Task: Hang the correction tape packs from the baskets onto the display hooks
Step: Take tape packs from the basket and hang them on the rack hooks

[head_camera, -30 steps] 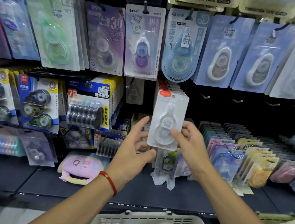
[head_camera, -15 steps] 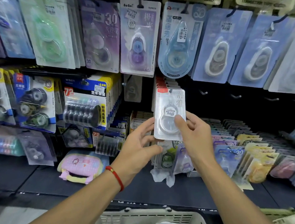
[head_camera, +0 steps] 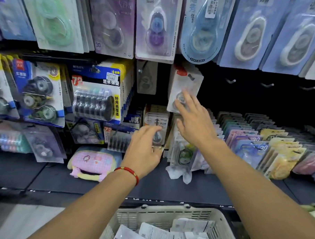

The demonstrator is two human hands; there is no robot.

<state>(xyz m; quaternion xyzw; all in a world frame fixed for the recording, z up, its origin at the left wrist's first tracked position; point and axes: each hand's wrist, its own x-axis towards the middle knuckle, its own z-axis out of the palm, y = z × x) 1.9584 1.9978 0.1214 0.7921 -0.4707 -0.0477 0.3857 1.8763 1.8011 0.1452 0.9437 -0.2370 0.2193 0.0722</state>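
A clear correction tape pack [head_camera: 185,83] with a red corner label hangs tilted on a hook in the middle row of the display. My right hand [head_camera: 194,123] is just below it, fingers straight, with the fingertips over the pack's lower edge. Lower and to the left, my left hand [head_camera: 145,148] has relaxed fingers and holds nothing, in front of boxed packs on the shelf. A white plastic basket [head_camera: 164,214] at the bottom holds several more packs [head_camera: 158,233].
Bare hooks [head_camera: 230,81] stick out of the dark panel right of the hung pack. Larger packs [head_camera: 156,27] hang in the row above. Rows of coloured packs [head_camera: 251,138] fill the shelf at right. A pink pouch [head_camera: 93,163] lies on the shelf at left.
The pack that both hands held has gone up onto the hook and been let go. My left hand dropped away downward. My right hand opened below the pack. The view tilted down toward the basket.
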